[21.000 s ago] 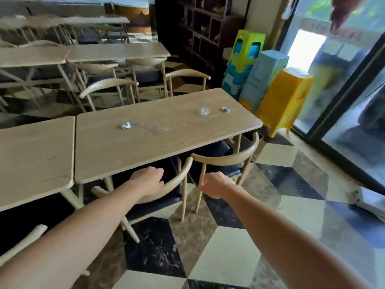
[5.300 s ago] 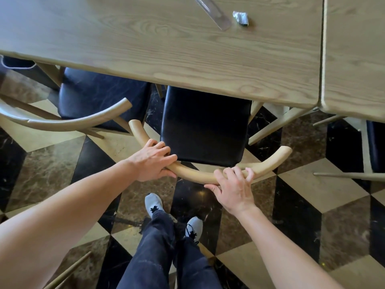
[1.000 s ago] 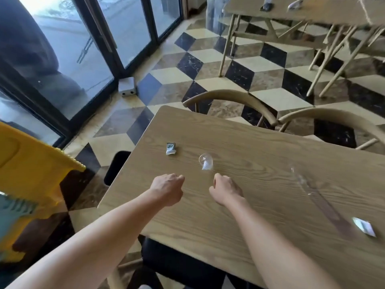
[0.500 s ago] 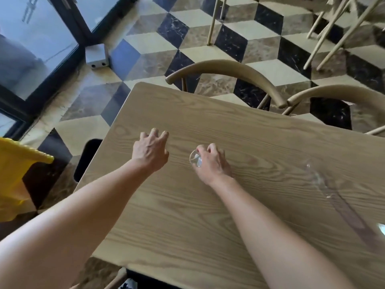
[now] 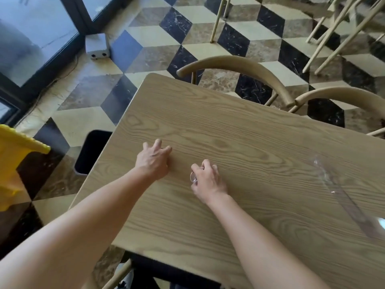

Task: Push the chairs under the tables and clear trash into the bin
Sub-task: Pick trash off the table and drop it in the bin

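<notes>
My right hand (image 5: 208,180) is curled around a small clear plastic scrap (image 5: 192,177) mid-table (image 5: 239,132). My left hand (image 5: 153,161) lies palm-down, fingers spread, on the wood grain; anything beneath it is hidden. A long clear wrapper (image 5: 341,195) lies toward the right edge. The black bin (image 5: 91,153) stands beyond the left edge.

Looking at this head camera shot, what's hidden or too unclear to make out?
- Under the left hand: its palm covers the table; a grip cannot be told.
- Clear plastic piece: mostly hidden in the right hand.
- Bin: table edge covers part; contents too dark.
- Long clear wrapper: transparent, outline faint.
- White scrap: cut off by the right edge.
</notes>
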`<state>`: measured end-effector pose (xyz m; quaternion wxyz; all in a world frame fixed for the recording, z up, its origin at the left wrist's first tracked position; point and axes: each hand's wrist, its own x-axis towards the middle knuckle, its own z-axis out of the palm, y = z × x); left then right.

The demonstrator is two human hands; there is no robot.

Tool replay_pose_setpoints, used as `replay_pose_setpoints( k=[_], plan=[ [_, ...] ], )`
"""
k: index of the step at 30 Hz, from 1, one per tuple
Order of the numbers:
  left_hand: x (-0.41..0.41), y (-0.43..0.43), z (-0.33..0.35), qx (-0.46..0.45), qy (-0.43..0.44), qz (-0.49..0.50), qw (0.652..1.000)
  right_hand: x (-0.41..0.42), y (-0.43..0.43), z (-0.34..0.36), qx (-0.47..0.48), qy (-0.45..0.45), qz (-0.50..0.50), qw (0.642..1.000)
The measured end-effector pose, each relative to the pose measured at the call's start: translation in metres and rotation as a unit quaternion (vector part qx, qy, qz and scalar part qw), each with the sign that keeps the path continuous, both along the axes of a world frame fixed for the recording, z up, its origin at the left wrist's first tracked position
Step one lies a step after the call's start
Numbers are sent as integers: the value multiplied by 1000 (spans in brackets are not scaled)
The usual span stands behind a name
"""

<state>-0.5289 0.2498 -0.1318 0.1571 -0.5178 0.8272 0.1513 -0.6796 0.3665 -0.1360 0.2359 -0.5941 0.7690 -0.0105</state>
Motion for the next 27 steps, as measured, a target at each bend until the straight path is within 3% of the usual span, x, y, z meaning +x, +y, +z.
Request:
replay_pose_setpoints(
  k=[8, 15, 22, 27],
  plan=[
    [95, 85, 4, 52, -13, -56, 997, 112, 43, 7, 37, -3, -9, 999],
    [259, 135, 31, 57, -38, -85, 994, 256, 69, 30, 119, 1, 24, 993],
    [415, 143, 94, 20, -39, -12, 999, 400, 55, 91, 59, -13, 93, 994],
    [475, 136, 134, -13, -8, 50, 999, 449, 35, 131, 10, -11, 137, 990]
  ],
)
